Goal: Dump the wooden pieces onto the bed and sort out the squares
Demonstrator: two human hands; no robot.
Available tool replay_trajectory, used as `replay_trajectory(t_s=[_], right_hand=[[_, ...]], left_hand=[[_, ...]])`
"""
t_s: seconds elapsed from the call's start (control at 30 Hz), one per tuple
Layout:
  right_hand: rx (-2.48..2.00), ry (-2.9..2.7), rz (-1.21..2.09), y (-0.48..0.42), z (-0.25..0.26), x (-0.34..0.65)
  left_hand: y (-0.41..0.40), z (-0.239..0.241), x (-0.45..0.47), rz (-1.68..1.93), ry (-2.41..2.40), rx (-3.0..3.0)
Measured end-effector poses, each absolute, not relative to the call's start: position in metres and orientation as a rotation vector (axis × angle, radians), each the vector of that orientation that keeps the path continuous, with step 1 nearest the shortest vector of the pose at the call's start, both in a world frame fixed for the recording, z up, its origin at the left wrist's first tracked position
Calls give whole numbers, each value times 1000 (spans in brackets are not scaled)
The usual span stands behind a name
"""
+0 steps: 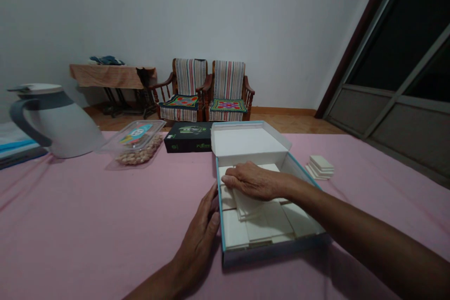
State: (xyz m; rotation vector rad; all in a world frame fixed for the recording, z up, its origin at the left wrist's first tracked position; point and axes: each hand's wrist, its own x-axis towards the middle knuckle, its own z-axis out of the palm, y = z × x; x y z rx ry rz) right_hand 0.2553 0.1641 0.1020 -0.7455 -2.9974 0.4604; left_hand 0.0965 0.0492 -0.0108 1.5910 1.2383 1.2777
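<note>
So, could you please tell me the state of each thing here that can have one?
Blue-edged box: open, holding white tiles
Right hand: inside that box, fingers curled over tiles
Left hand: against its left side
Outside tile stack: uneven
Clear container: part-filled, top over it, latching unclear
Black box: shut
Jug: standing, capped
Pink cloth: spread, creased
Chairs: draped with covers

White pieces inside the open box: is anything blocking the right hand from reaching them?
Nothing visible. The right hand is over the white pieces, apparently touching some; the lid is raised at the far side, and the left hand is outside the box.
</note>
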Motion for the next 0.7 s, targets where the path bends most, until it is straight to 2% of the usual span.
replay_trajectory(t_s=[0.23,0.43,0.57,0.7], right_hand=[[-836,-3003,711,155,126,289],[-919,-3054,499,144,116,301],[-922,-2971,527,152,115,306],[-1178,-2885,323,171,121,316]], left_hand=[[49,-8,97,1250,1221,1569],[49,-11,97,1271,1236,1568],[49,-11,97,1264,1250,1575],[50,-11,97,1259,1257,1576]])
